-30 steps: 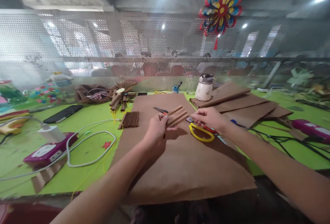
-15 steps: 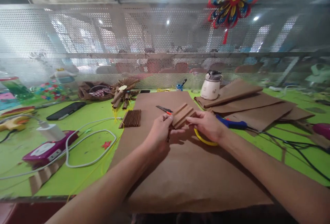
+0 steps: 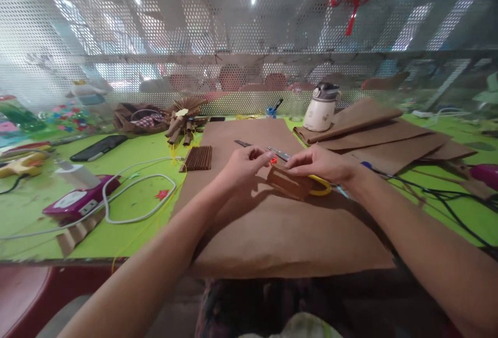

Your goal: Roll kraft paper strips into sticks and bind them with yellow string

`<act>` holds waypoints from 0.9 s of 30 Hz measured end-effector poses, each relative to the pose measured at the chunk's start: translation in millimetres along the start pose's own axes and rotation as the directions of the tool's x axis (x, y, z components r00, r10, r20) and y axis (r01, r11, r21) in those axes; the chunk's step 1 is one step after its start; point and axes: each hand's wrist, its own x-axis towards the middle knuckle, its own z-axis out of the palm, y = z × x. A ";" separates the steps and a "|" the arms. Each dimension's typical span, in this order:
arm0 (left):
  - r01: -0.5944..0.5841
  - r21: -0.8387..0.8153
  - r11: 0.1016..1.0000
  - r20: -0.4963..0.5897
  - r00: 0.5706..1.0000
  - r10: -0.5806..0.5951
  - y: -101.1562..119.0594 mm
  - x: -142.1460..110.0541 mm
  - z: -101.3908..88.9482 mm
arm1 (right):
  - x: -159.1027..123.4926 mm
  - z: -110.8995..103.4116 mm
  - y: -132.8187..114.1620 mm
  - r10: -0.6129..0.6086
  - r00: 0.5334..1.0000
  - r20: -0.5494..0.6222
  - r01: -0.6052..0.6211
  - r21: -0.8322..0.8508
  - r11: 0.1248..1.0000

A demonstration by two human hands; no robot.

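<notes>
A small piece of folded brown paper (image 3: 290, 182) stands tilted over the large brown sheet. My right hand (image 3: 324, 164) pinches its upper edge between thumb and fingers. Just left of it, my left hand (image 3: 247, 166) has its fingertips drawn together against a small orange-red piece (image 3: 273, 160); what they hold is not clear. A metal blade (image 3: 279, 154) lies behind the fingertips. Below my right hand a yellow loop handle (image 3: 321, 186) shows. The dark blade of a craft knife (image 3: 241, 143) pokes out beyond my left hand. Left of the hands lies a pleated brown paper piece (image 3: 197, 158).
The large brown sheet (image 3: 288, 239) covers the middle of the green table (image 3: 136, 244). Folded brown paper (image 3: 385, 138) and a white bottle (image 3: 321, 109) stand back right. Left are a purple power strip (image 3: 80, 200), a white cable (image 3: 142, 221) and a black phone (image 3: 99, 148). Dark cords (image 3: 439, 198) run right.
The view has tipped downward. The folded paper has turned and dropped lower between my hands, and my left hand has moved from its left side to above its upper left corner.
</notes>
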 end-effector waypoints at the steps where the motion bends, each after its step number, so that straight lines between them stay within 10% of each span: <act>1: 0.002 0.022 1.000 0.071 0.997 -0.004 1.3 -2.4 2.9 | 0.8 1.5 -1.3 -0.016 1.000 0.004 0.017 -0.024 1.000; 6: 0.059 0.008 0.998 0.264 0.963 -0.059 3.4 -11.6 9.4 | 4.7 8.3 -6.6 -0.042 0.998 -0.048 0.040 -0.034 0.999; 16: 0.002 -0.038 0.999 0.027 1.000 -0.001 5.0 -7.0 3.6 | 8.3 7.7 3.5 -0.008 0.987 -0.157 0.062 0.337 0.940; 27: 0.128 -0.197 0.972 -0.020 0.991 -0.135 2.1 -4.9 0.0 | 5.1 14.8 2.2 -0.022 0.991 -0.129 0.042 0.151 0.988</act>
